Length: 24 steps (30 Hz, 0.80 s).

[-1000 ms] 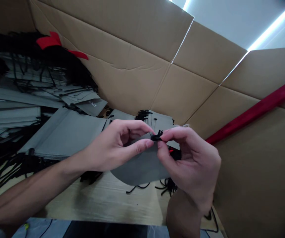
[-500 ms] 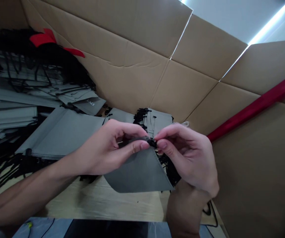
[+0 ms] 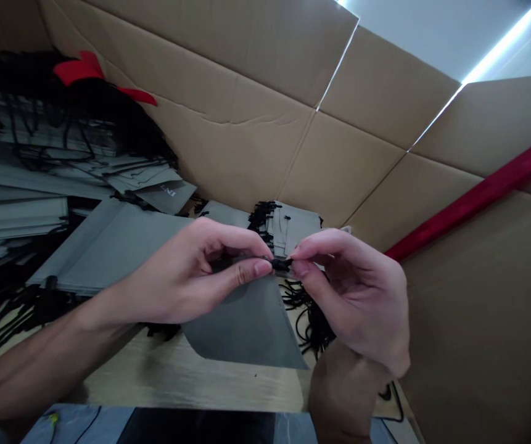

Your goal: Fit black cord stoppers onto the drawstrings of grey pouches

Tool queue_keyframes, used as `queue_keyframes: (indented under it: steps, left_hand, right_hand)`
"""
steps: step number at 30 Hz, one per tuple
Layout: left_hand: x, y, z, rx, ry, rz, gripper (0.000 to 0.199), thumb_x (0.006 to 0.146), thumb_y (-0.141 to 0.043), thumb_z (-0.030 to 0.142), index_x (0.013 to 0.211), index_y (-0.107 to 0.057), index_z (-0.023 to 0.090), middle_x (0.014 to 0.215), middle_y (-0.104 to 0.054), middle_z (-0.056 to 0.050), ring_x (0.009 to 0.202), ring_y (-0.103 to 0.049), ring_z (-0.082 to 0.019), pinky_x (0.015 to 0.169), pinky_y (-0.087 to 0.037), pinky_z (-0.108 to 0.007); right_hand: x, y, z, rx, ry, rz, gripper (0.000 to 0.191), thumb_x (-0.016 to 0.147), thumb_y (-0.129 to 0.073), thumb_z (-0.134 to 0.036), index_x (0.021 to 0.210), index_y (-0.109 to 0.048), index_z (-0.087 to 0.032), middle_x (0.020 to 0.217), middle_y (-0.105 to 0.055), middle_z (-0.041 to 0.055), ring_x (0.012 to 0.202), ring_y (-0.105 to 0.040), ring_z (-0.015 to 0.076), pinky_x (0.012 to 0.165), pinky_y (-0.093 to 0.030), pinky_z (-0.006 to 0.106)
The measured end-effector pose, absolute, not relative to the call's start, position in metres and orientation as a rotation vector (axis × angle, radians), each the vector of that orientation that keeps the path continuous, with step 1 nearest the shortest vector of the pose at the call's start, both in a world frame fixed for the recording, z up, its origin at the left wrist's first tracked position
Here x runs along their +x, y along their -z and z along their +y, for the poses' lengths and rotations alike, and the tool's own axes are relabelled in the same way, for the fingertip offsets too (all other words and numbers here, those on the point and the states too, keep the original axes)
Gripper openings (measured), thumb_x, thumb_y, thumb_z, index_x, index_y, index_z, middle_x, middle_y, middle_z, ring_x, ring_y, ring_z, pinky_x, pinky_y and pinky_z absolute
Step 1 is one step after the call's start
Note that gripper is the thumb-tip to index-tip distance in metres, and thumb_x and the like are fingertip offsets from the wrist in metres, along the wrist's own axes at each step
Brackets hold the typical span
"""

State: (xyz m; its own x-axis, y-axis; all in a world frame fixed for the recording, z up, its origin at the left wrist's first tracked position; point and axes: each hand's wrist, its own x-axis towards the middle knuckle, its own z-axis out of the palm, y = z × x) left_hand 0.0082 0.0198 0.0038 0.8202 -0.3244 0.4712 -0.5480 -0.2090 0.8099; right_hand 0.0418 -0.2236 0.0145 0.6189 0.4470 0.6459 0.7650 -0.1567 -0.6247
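My left hand (image 3: 214,271) pinches the upper edge of a grey fabric pouch (image 3: 246,327), which hangs below it over the table. A black cord (image 3: 281,264) comes out at that edge, with what looks like a knot in it. The fingertips and thumb of my right hand (image 3: 348,290) are closed on the cord's other end, a short way from the left fingers. The exact grip is partly hidden by the fingers. Behind and below my right hand lies a tangle of black cords (image 3: 316,327).
Stacked grey pouches (image 3: 103,246) with black cords cover the left side, topped by a red strip (image 3: 78,69). More pouches (image 3: 297,225) lie ahead against a cardboard wall (image 3: 237,123). A dark red band (image 3: 478,197) crosses the right side above the wooden table (image 3: 191,382).
My left hand has shifted slightly left with the pouch, and the two hands are a little farther apart. More of the black cord shows between them, stretched out.
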Motion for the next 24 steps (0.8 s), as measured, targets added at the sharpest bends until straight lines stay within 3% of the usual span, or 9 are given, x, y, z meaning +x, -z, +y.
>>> queue_keyframes:
  steps: [3,7,12,15,24]
  left_hand:
    - [0.006,-0.006,0.019,1.811,-0.236,-0.644,0.023,0.108,-0.076,0.034,0.095,-0.082,0.016,0.077,-0.077,-0.002,0.065,-0.060,-0.012,0.053,-0.042,-0.020]
    - [0.006,-0.007,0.019,1.843,-0.233,-0.664,0.023,0.108,-0.073,0.032,0.095,-0.084,0.016,0.072,-0.073,0.000,0.062,-0.057,-0.011,0.053,-0.042,-0.019]
    - [0.007,-0.007,0.020,1.906,-0.311,-0.731,0.025,0.108,-0.070,0.025,0.088,-0.082,0.015,0.065,-0.065,0.003,0.059,-0.052,-0.009,0.051,-0.039,-0.018]
    - [0.006,-0.007,0.020,1.930,-0.349,-0.798,0.026,0.109,-0.067,0.022,0.089,-0.082,0.016,0.065,-0.065,0.004,0.057,-0.050,-0.008,0.050,-0.037,-0.018]
    - [0.010,-0.002,0.028,1.796,-0.321,-0.980,0.014,0.107,-0.070,0.014,0.099,-0.081,0.019,0.079,-0.081,0.002,0.066,-0.068,-0.011,0.062,-0.052,-0.019]
  right_hand:
    - [0.041,-0.014,-0.225,-1.781,0.372,-0.993,0.021,0.105,-0.075,-0.009,0.111,-0.081,-0.028,0.104,-0.080,0.0009,0.094,-0.075,0.0174,0.077,-0.063,0.030]
    - [0.046,-0.014,-0.225,-1.761,0.246,-1.107,0.035,0.094,-0.089,-0.013,0.124,-0.081,-0.029,0.117,-0.081,0.0033,0.103,-0.078,0.0220,0.085,-0.068,0.034]
    - [0.052,-0.012,-0.219,-1.753,0.254,-1.200,0.018,0.097,-0.087,-0.014,0.110,-0.080,-0.026,0.100,-0.082,-0.0006,0.084,-0.076,0.0157,0.075,-0.065,0.028]
    - [0.054,-0.009,-0.216,-1.716,0.236,-1.201,0.021,0.092,-0.083,-0.008,0.104,-0.078,-0.025,0.092,-0.079,-0.0029,0.078,-0.073,0.0132,0.071,-0.061,0.026]
    - [0.049,-0.009,-0.214,-1.644,0.243,-1.165,0.031,0.078,-0.074,0.000,0.096,-0.075,-0.025,0.086,-0.077,-0.0025,0.075,-0.074,0.0168,0.068,-0.061,0.029]
